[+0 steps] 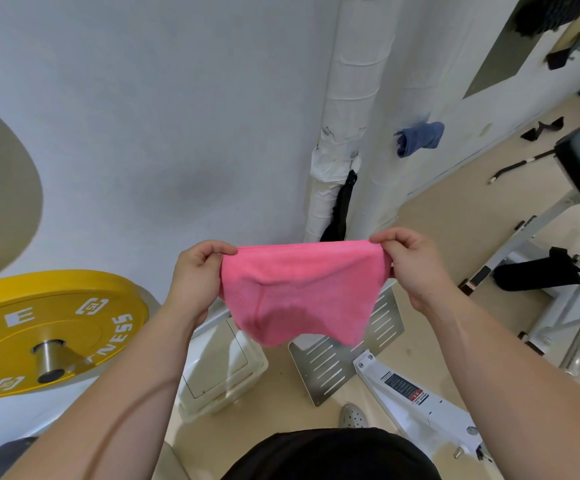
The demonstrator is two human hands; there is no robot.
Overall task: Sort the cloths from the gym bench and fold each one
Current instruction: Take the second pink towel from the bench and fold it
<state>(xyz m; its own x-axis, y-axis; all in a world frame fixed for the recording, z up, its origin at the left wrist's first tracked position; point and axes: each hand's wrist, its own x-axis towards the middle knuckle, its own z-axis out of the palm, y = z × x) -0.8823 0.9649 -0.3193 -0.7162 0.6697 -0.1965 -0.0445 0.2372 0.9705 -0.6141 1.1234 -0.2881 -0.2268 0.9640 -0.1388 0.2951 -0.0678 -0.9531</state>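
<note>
Hands at chest height stretch one pink cloth (302,289) in mid-air before a pale wall. The left hand (196,275) pinches the cloth's upper left corner, fingers (224,250) closed tight on the doubled edge; the right hand (414,263) grips the upper right corner the same way. The cloth sags between them in two hanging lobes. One blue cloth (420,137) hangs on the wall at the right. One yellow weight plate (49,327) sits at the left, one slotted metal plate (337,365) on the floor below.
</note>
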